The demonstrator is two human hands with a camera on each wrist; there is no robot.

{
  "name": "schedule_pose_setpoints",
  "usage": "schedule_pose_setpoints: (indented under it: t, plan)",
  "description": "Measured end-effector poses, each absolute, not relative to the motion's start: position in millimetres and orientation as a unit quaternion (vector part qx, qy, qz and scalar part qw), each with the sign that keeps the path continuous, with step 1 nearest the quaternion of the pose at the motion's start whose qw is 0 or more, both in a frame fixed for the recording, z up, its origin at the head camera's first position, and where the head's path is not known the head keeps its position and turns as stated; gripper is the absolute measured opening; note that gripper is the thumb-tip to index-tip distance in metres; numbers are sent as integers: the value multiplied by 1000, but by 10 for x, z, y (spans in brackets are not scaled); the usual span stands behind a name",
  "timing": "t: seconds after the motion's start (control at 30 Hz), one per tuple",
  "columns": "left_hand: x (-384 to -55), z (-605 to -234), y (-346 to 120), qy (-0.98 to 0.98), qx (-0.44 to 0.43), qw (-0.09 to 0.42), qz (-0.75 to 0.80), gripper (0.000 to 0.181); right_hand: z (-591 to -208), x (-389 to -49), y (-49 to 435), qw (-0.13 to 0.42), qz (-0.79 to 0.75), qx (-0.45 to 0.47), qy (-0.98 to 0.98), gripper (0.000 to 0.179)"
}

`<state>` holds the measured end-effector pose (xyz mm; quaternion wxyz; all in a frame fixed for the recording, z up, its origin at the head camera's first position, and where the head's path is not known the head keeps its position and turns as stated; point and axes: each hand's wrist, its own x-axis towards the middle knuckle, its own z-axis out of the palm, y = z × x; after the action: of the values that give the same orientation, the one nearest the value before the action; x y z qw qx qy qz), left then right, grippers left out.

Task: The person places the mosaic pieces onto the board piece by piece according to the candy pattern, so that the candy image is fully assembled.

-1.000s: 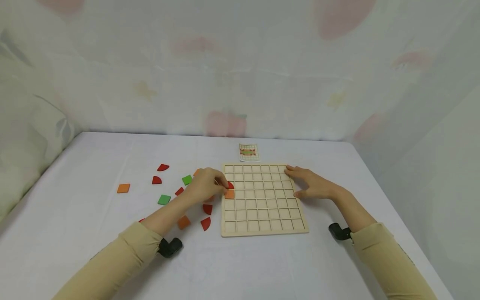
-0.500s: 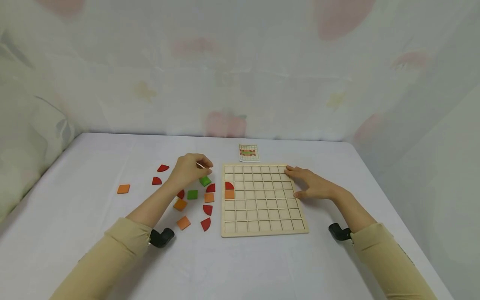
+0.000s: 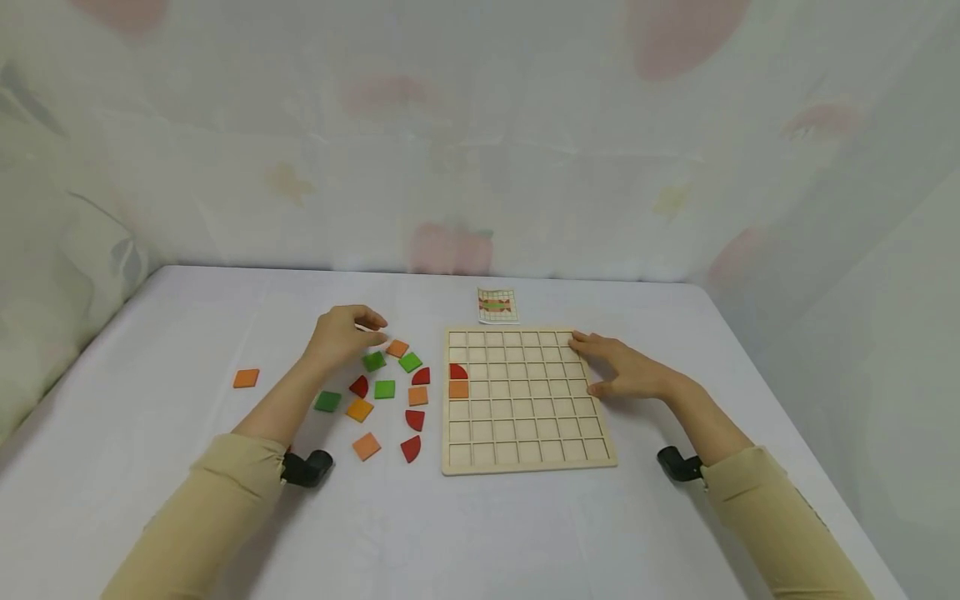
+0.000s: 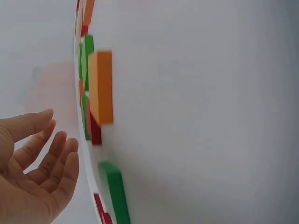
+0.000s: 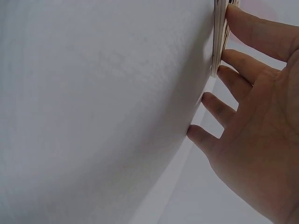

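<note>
Head: vs 0.5 s ago, left hand (image 3: 337, 337) shifted toward 9 o'clock; vs 1.0 s ago it has come off the board (image 3: 528, 400) toward 10. It now covers the spot where two red quarters showed. Thumb and fingers part-open, gap between them, no piece visible in hold. Right hand (image 3: 626, 371) unchanged: fingers spread, on the board's 2–3 o'clock edge, not gripping round it.

Board flat, same place, near-square so no clear long axis; grid columns run 12–6, rows about 9–3. On it, as before, in the 9 o'clock column: red quarter (image 3: 458, 372), curve facing 1–2, with orange square (image 3: 458, 389) just below at 6. Loose tiles (image 3: 384, 389) lie flat off the board's 9 o'clock side, turned various ways; lone orange tile (image 3: 246, 378) at 8 from left hand. Picture card (image 3: 497, 305) past board's 12 o'clock edge.

Counter (image 3: 525, 533) under white cloth; pale curtain (image 3: 562, 192) behind, faded pink and yellow print.

Left wrist: palm at 8 o'clock, fingers loosely bent, apart from tiles. Nearest orange block's long side runs 12–6; green one leans 11–5.

Right wrist: thumb and nearer fingertips touch board edge at 1 o'clock; other fingertips at the cloth.
</note>
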<state>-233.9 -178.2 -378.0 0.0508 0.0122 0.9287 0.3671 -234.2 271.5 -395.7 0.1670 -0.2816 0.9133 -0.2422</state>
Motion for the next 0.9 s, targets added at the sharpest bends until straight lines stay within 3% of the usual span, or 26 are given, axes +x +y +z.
schedule_pose_setpoints:
  t: [0.33,0.67,0.9]
  plan:
    - [-2400,-3696,-2137,941,-26,13,337,38,-3948,-2335,2715,166,-243,-279,914,81]
    - [-2428,-3775,-2354,943,-84,50,318,45,-3941,-2324,2715,168,-245,-278,913,81]
    - [-2421,-3845,-2409,950,-86,29,300,37,-3944,-2336,2719,166,-241,-283,913,81]
